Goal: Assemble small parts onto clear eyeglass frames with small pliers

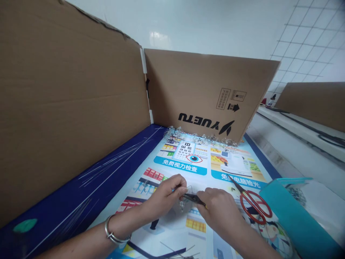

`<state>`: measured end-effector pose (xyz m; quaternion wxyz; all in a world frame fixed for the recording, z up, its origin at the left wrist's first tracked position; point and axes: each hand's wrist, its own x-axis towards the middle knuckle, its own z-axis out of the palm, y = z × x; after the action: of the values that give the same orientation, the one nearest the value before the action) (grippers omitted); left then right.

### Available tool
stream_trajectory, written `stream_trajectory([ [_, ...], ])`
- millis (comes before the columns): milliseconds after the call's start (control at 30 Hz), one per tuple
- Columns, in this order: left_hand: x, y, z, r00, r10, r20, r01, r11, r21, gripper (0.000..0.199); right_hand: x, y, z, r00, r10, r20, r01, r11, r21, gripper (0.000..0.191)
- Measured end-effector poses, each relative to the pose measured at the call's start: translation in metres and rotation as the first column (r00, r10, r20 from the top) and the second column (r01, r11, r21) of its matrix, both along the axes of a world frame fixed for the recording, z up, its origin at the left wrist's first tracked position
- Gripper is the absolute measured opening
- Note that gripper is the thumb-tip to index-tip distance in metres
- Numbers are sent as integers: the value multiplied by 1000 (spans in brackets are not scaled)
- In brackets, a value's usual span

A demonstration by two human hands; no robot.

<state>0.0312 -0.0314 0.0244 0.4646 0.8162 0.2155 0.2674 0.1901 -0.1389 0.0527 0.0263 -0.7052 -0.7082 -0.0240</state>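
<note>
My left hand (172,190) is closed in a pinch over the printed sheet, holding a small piece of thin wire (191,187). Small clear bits (181,205), perhaps beads, hang just below its fingertips. My right hand (219,207) is wrapped round a pair of pliers (192,198) with dark jaws. The jaw tips reach the left fingertips; whether they grip the wire I cannot tell. To the right of my right hand lie scissors (256,207) with red handles, blades pointing away from me.
Cardboard panels stand at the left (72,97) and back (188,90). A pile of clear wire pieces (202,139) lines the back panel. Loose straight wires (115,154) lie on the blue cloth, near a green lump (25,225). A turquoise box (302,219) is at right.
</note>
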Motion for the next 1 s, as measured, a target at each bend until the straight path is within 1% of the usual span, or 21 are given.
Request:
stream_trajectory([
  [333, -1, 0, 5, 995, -36, -89, 43, 996, 78, 15, 2, 0, -2, 998, 15, -57, -17, 1000, -26, 16],
  [633, -2, 1, 5, 992, -82, -101, 94, 989, 118, 15, 5, 0, -5, 993, 4, -117, -11, 998, -59, 17],
  [833, -2, -1, 8, 988, -116, -102, 130, 981, 147, 17, 5, -1, -6, 992, -7, -123, -2, 997, -73, 18],
  [900, -3, -1, 8, 988, -116, -100, 130, 981, 143, 17, 4, -1, -6, 992, -14, -123, 3, 997, -83, 19],
  [1000, -2, 0, 5, 994, -85, -71, 92, 990, 105, 16, 3, 0, -4, 990, -25, -136, 14, 996, -86, 19],
])
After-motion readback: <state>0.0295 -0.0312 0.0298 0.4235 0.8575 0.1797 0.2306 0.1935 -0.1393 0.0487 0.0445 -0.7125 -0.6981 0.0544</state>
